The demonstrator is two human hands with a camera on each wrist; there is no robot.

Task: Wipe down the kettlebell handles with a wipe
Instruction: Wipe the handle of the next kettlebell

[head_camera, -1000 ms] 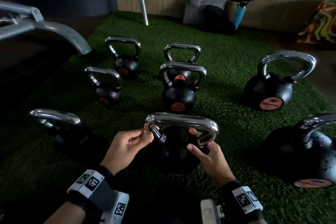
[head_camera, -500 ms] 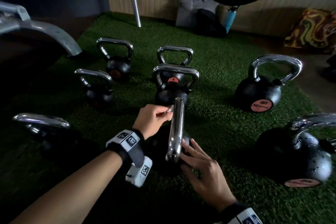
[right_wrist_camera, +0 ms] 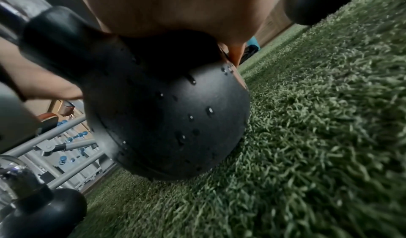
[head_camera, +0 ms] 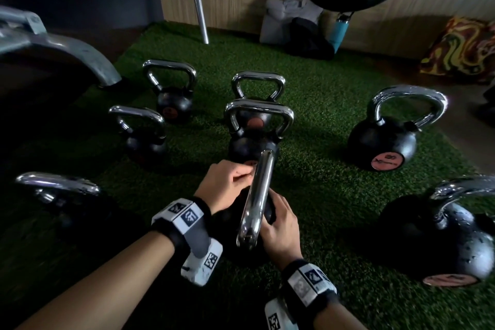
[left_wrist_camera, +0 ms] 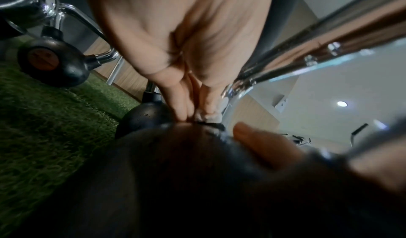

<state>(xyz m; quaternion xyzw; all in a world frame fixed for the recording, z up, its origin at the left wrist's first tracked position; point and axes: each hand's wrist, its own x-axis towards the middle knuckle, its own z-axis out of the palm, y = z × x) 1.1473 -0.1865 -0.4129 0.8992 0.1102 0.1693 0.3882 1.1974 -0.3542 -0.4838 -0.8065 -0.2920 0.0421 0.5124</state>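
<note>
On the green artificial turf, nearest the person, sits a matte black kettlebell, its round body beaded with droplets and its polished chrome handle seen end-on. The left hand pinches a small white wipe against the handle's far end, fingers curled. The right hand cups the body beside the handle; its fingertips seem wrapped over the black surface, though blur hides them. Seven more chrome-handled kettlebells ring it, the nearest behind almost touching.
</note>
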